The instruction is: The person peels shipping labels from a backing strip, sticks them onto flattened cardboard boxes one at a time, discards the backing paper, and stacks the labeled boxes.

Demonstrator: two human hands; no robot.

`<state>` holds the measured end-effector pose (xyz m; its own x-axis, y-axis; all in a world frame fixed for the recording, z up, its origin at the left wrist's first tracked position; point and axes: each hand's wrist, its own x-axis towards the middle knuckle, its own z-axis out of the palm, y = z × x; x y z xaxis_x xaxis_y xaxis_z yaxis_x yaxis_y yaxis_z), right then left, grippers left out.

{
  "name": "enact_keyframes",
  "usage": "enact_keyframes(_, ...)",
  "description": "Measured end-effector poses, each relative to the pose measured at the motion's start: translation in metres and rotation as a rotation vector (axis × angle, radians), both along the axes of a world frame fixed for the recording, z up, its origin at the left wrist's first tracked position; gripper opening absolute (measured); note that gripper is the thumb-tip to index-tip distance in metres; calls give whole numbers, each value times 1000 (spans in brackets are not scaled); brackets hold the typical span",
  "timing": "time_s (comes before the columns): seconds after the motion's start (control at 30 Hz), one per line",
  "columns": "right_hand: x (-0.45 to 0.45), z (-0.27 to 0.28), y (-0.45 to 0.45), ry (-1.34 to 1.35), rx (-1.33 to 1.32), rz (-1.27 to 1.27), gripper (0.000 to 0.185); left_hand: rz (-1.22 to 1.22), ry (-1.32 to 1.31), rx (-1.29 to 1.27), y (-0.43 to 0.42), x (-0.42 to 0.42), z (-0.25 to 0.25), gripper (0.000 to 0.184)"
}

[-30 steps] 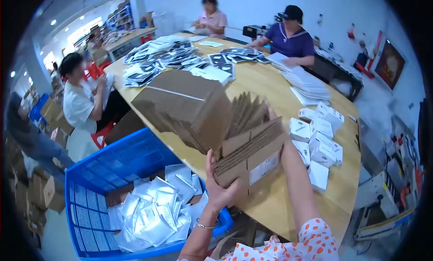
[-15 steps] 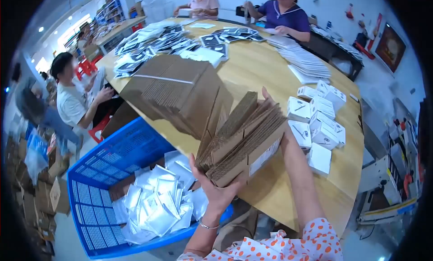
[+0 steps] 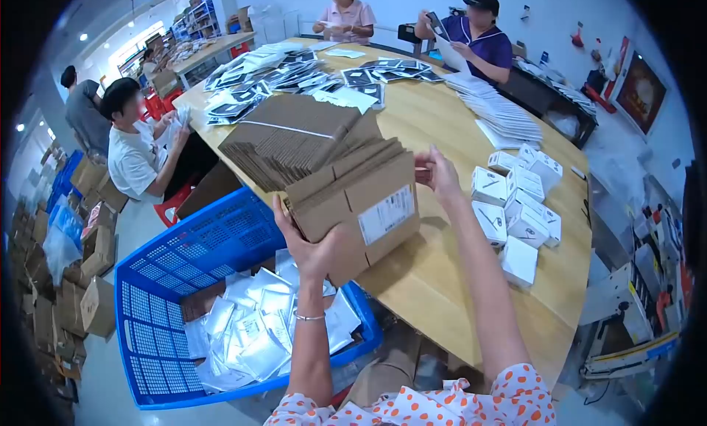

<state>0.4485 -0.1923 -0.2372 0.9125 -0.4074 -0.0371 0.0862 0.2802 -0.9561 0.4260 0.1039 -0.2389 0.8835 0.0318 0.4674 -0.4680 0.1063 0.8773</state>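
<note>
A stack of flattened cardboard boxes (image 3: 335,223) is tilted up over the near edge of the table, and a white printed label (image 3: 387,214) shows on its front face. My left hand (image 3: 313,251) grips its lower left side, with the thumb at the left edge and the other fingers partly hidden. At the right edge is my right hand (image 3: 442,177), its bent fingers against the cardboard and some fingertips out of sight. Just behind stands a larger bundle of flattened boxes (image 3: 294,124) tied with a white strap.
Below left, a blue plastic crate (image 3: 158,338) contains white packets (image 3: 254,334). Small white boxes (image 3: 523,216) sit right on the wooden table (image 3: 449,286). Dark-and-white packets (image 3: 258,72) and a fanned white row (image 3: 497,106) lie farther back. Several other people work around the room.
The cardboard stack has turned so its labelled face points toward me. My right hand has come round to its right edge; my left has moved up and left. My view has shifted slightly.
</note>
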Motion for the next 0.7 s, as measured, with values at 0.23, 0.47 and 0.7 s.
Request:
enact_keyframes(0.23,-78,-16,0,38,-3,-50,41,200,-93,222,-14,-18,-27,102)
enact_keyframes(0.47,-193,29,35,-41,-193,-119,28,327,-194,330,-14,-43,-62,98)
enact_keyframes(0.7,-373,-58,142,393,-502,701,23,170,-3,189,-24,-67,-79,96)
